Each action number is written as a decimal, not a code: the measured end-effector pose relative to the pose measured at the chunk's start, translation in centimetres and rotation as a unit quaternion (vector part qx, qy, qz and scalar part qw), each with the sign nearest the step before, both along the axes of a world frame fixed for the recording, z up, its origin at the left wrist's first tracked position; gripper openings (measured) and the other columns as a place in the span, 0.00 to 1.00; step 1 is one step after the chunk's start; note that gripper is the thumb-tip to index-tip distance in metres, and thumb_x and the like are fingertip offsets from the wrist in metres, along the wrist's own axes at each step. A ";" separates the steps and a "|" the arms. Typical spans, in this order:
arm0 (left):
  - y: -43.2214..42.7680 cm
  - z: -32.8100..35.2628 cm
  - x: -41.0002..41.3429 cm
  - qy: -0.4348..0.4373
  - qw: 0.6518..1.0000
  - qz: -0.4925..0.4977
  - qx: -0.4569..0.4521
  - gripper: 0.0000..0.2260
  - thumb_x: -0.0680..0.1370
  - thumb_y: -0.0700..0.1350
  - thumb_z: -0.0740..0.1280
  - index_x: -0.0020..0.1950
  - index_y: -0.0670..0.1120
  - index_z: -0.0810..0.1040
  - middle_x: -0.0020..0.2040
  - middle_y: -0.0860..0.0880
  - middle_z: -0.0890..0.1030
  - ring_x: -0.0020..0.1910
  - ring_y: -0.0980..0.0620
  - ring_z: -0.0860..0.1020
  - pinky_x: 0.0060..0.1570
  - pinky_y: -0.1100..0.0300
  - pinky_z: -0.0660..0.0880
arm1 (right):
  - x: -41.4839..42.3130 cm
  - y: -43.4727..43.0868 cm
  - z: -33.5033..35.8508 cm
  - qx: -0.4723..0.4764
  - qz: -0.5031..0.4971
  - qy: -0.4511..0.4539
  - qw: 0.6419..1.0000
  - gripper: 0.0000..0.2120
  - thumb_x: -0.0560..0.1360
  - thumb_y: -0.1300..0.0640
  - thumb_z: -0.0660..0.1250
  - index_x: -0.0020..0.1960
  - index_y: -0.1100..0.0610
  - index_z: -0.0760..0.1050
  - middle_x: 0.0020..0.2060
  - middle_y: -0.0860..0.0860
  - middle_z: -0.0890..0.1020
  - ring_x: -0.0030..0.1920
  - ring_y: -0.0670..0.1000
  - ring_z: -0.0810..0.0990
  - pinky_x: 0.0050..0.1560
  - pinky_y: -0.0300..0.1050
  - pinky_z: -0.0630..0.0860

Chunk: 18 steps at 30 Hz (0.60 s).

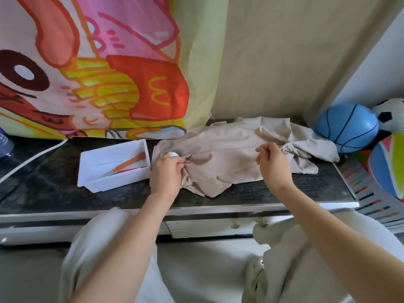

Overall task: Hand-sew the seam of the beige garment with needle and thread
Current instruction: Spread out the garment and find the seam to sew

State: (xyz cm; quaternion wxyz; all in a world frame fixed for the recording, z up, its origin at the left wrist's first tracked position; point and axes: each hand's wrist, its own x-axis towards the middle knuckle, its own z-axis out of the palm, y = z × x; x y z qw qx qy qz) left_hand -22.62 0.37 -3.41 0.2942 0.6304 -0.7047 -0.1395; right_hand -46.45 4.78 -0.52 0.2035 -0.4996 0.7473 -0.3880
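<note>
Beige cloth garment (229,154) mid-counter (284,193): my left hand (167,173) pinches its seam, my right hand (272,162) pinches a thin steel needle (258,145). Probably mid-stitch; next, re-enter beside that pinch.

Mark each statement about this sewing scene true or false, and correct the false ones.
1. The right hand pinches a needle. True.
2. The left hand rests inside the white tray. False: it grips the beige garment beside the tray.
3. An orange-handled tool lies in the tray. True.
4. The blue ball lies left of the garment. False: it lies to its right.
</note>
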 end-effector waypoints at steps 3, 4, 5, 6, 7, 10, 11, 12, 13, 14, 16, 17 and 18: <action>-0.2 0.2 -0.3 0.073 0.997 -0.007 0.015 0.08 0.77 0.40 0.67 0.55 0.44 0.82 0.48 0.46 0.82 0.45 0.49 0.79 0.45 0.58 0.74 | -1.1 0.3 -0.8 0.016 -0.012 -0.003 1.000 0.10 0.82 0.57 0.52 0.54 0.58 0.71 0.39 0.48 0.77 0.42 0.52 0.75 0.42 0.46 0.70; -0.3 0.2 -0.4 0.102 0.994 -0.010 0.024 0.06 0.77 0.40 0.68 0.52 0.44 0.82 0.45 0.47 0.83 0.42 0.53 0.79 0.44 0.60 0.73 | -1.4 0.4 -1.0 0.023 -0.013 0.001 1.000 0.10 0.81 0.57 0.52 0.54 0.58 0.71 0.40 0.49 0.77 0.42 0.53 0.76 0.42 0.47 0.71; -0.2 0.5 -0.5 0.134 0.990 -0.013 0.032 0.04 0.76 0.40 0.68 0.48 0.44 0.82 0.42 0.48 0.82 0.39 0.57 0.77 0.43 0.61 0.72 | -1.8 0.5 -1.2 0.029 -0.014 0.004 0.999 0.10 0.81 0.57 0.52 0.53 0.58 0.71 0.42 0.51 0.78 0.43 0.54 0.76 0.42 0.48 0.71; -0.2 0.8 -0.7 0.168 0.985 -0.013 0.042 0.03 0.76 0.40 0.68 0.45 0.46 0.82 0.40 0.50 0.82 0.37 0.59 0.76 0.43 0.62 0.71 | -2.1 0.6 -1.3 0.035 -0.013 0.004 0.999 0.09 0.81 0.57 0.52 0.52 0.58 0.71 0.42 0.52 0.78 0.43 0.54 0.76 0.43 0.48 0.72; -0.1 1.2 -0.9 0.205 0.977 -0.012 0.055 0.04 0.76 0.40 0.68 0.43 0.48 0.80 0.39 0.52 0.81 0.38 0.60 0.76 0.43 0.62 0.71 | -2.3 0.7 -1.4 0.042 -0.010 0.007 0.999 0.09 0.81 0.57 0.52 0.51 0.58 0.71 0.42 0.53 0.78 0.42 0.55 0.76 0.43 0.49 0.73; 0.2 2.4 -1.7 0.385 0.914 -0.034 0.124 0.06 0.79 0.40 0.65 0.42 0.48 0.76 0.43 0.53 0.80 0.45 0.57 0.77 0.52 0.61 0.72 | -2.7 1.1 -1.6 0.062 0.004 0.015 0.998 0.09 0.81 0.58 0.53 0.48 0.58 0.71 0.39 0.53 0.78 0.39 0.54 0.76 0.41 0.48 0.72; 0.3 3.0 -2.2 0.459 0.875 -0.059 0.144 0.07 0.80 0.39 0.62 0.42 0.46 0.75 0.46 0.52 0.81 0.49 0.57 0.78 0.56 0.61 0.72 | -2.8 1.2 -1.7 0.067 0.008 0.015 0.998 0.09 0.81 0.58 0.53 0.48 0.58 0.71 0.38 0.53 0.78 0.39 0.53 0.76 0.40 0.47 0.71; 0.5 3.6 -2.7 0.540 0.821 -0.089 0.166 0.08 0.81 0.38 0.60 0.42 0.44 0.73 0.48 0.50 0.82 0.53 0.55 0.79 0.59 0.61 0.72 | -2.9 1.3 -1.7 0.071 0.013 0.016 0.997 0.09 0.81 0.58 0.53 0.48 0.57 0.71 0.38 0.51 0.78 0.39 0.53 0.76 0.39 0.46 0.71; 0.6 4.3 -3.2 0.613 0.758 -0.118 0.188 0.09 0.81 0.37 0.58 0.42 0.43 0.72 0.49 0.48 0.82 0.56 0.53 0.79 0.61 0.60 0.73 | -2.8 1.4 -1.7 0.074 0.017 0.019 0.997 0.09 0.81 0.57 0.53 0.49 0.57 0.71 0.38 0.50 0.78 0.39 0.53 0.76 0.40 0.46 0.71; 0.7 4.9 -3.6 0.675 0.694 -0.137 0.207 0.10 0.81 0.37 0.56 0.41 0.42 0.71 0.47 0.47 0.83 0.55 0.51 0.80 0.60 0.59 0.74 | -2.7 1.5 -1.8 0.075 0.022 0.023 0.997 0.09 0.81 0.57 0.53 0.50 0.57 0.72 0.37 0.49 0.78 0.40 0.53 0.77 0.41 0.47 0.73; 1.0 5.7 -4.2 0.731 0.628 -0.136 0.231 0.11 0.81 0.36 0.54 0.40 0.42 0.70 0.37 0.48 0.81 0.42 0.52 0.82 0.54 0.57 0.77 | -2.5 1.6 -1.8 0.078 0.032 0.023 0.996 0.10 0.81 0.57 0.53 0.52 0.57 0.73 0.37 0.49 0.79 0.41 0.53 0.78 0.45 0.49 0.75; 1.2 6.0 -4.6 0.721 0.638 -0.127 0.239 0.11 0.81 0.35 0.54 0.41 0.42 0.70 0.32 0.49 0.78 0.34 0.54 0.79 0.50 0.58 0.78 | -2.5 1.7 -1.8 0.079 0.035 0.023 0.996 0.10 0.81 0.57 0.53 0.53 0.58 0.73 0.38 0.49 0.80 0.42 0.53 0.78 0.46 0.50 0.76; 1.4 6.2 -5.0 0.693 0.666 -0.121 0.248 0.11 0.81 0.35 0.55 0.41 0.42 0.70 0.30 0.50 0.75 0.29 0.56 0.75 0.45 0.60 0.78 | -2.5 1.6 -1.7 0.078 0.037 0.024 0.996 0.10 0.81 0.57 0.53 0.53 0.58 0.73 0.38 0.50 0.80 0.42 0.54 0.78 0.47 0.51 0.76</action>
